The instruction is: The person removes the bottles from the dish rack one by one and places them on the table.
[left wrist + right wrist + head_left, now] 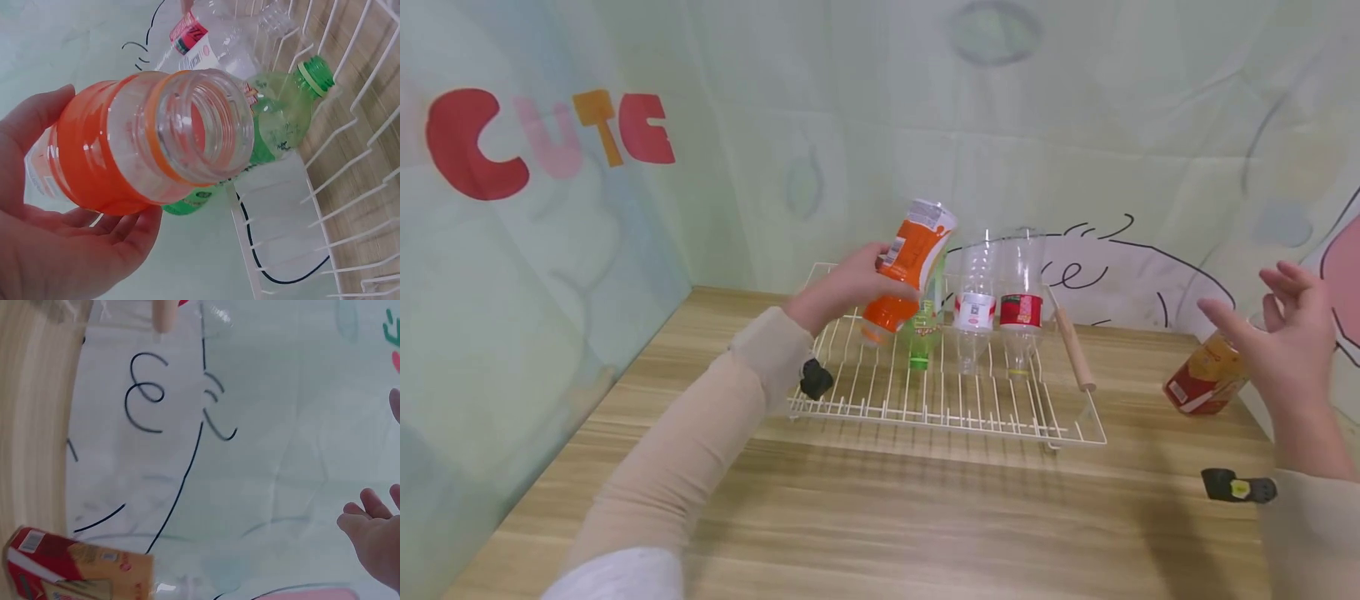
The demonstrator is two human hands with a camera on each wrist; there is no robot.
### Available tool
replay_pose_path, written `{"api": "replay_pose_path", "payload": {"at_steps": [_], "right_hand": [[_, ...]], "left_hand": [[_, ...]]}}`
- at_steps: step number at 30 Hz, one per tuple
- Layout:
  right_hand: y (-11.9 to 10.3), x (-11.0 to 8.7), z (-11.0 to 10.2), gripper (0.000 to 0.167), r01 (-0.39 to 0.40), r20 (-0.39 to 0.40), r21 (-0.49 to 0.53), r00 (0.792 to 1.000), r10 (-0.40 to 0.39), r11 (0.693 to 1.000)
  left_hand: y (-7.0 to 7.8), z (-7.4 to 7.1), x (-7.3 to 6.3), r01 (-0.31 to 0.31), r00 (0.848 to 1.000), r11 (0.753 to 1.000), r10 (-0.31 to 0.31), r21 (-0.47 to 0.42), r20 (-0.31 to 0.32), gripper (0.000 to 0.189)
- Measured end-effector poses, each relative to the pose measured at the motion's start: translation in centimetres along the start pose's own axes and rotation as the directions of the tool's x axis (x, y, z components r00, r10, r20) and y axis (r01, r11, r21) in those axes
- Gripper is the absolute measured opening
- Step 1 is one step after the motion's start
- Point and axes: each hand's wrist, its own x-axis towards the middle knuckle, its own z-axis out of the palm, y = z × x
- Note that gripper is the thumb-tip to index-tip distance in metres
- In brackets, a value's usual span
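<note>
My left hand [853, 287] grips an orange-labelled plastic bottle [912, 250], tilted with its uncapped mouth down, above the left part of a white wire rack [880, 408]. In the left wrist view the open neck of that bottle [206, 125] faces the camera. Behind it a green bottle [919, 342] stands neck-down in the rack. Beside that are a clear bottle with a white label [975, 312] and a clear one with a red label [1021, 310], also neck-down. My right hand [1292, 342] is raised with fingers spread, holding nothing, near a red and yellow bottle [1202, 379].
The rack has a wooden handle [1075, 350] on its right side. It stands on a wood-grain table [925, 508] against a printed cloth backdrop [850, 108]. The red and yellow bottle stands at the table's right, near the cloth.
</note>
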Motion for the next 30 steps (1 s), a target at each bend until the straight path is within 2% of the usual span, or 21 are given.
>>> {"api": "replay_pose_path", "payload": {"at_steps": [4, 9, 19, 26, 30], "right_hand": [[-1.3, -0.6, 0.6, 0.076, 0.121, 0.048, 0.01, 0.992, -0.121, 0.993], [-2.9, -1.2, 1.6, 0.075, 0.248, 0.099, 0.049, 0.963, -0.252, 0.968], [-5.5, -2.6, 4.1, 0.077, 0.396, 0.22, 0.173, 0.877, -0.427, 0.902], [-7.1, -3.6, 5.6, 0.077, 0.476, 0.285, 0.152, 0.818, -0.499, 0.866], [-7.7, -4.2, 6.5, 0.076, 0.532, 0.3, 0.184, 0.77, -0.562, 0.827]], "left_hand": [[0.4, 0.9, -0.5, -0.027, 0.999, 0.999, 0.025, 0.039, 0.042, 0.07], [0.7, 1.8, -0.8, -0.038, 0.998, 0.992, 0.031, 0.123, 0.064, 0.068], [0.9, 2.9, -1.2, -0.091, 0.99, 0.972, 0.064, 0.217, 0.128, 0.076], [0.9, 3.7, -1.5, -0.125, 0.979, 0.966, 0.083, 0.225, 0.188, 0.072], [0.9, 4.2, -1.7, -0.133, 0.976, 0.955, 0.08, 0.264, 0.203, 0.074]]}}
